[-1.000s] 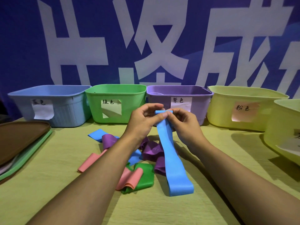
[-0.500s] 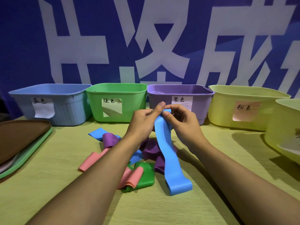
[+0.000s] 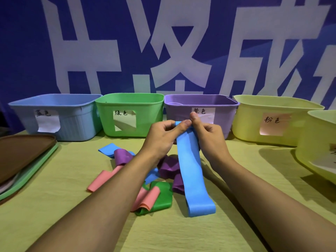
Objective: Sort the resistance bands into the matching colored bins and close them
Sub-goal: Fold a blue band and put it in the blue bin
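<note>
We are pinching the blue band (image 3: 190, 170) with our left hand (image 3: 163, 137) and right hand (image 3: 209, 135); the pile (image 3: 145, 179) and open bins (image 3: 54, 100) are waiting.

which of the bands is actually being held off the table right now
The long blue band: left hand and right hand pinch its top end.

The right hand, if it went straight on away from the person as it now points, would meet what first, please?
Most likely the purple bin: the right hand, pinching the top of the blue band with the left hand, sits just before that bin's front wall. Depth is unclear from one view.
</note>
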Available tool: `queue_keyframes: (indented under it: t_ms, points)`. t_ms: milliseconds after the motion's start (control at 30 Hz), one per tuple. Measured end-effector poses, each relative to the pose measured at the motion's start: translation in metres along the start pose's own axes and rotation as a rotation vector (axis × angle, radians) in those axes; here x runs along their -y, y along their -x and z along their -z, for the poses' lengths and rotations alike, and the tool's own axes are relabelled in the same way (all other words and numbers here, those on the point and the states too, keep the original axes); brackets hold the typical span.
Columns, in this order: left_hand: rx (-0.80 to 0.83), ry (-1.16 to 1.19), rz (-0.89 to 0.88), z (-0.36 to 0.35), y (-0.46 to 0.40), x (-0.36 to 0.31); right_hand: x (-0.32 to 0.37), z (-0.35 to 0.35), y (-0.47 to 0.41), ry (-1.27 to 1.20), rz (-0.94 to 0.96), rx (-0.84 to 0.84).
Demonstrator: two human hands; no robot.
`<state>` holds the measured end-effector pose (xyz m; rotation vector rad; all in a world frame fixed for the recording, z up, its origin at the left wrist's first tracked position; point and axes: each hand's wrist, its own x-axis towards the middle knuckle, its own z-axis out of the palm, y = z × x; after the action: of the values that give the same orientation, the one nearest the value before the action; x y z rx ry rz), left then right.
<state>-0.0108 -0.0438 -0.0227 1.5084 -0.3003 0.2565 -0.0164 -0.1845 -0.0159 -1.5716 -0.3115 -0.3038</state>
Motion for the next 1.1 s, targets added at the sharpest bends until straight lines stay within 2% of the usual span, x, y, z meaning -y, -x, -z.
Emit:
queue_keyframes:
  t_ms: [367,500,700,1100]
  points:
    - [-0.034,0.046,-0.004,0.002,-0.001,-0.002,-0.009,0.002,-0.006,0.021,0.084,0.054]
    - [-0.026,0.112,0.097,0.002,0.001,-0.005,-0.011,0.003,-0.008,0.045,0.155,0.060]
    - [0.033,0.078,0.208,-0.001,0.007,-0.013,-0.012,0.003,-0.009,0.048,0.193,0.055]
    - [-0.113,-0.030,0.188,0.000,0.005,-0.010,-0.014,0.002,-0.009,0.224,0.330,0.107]
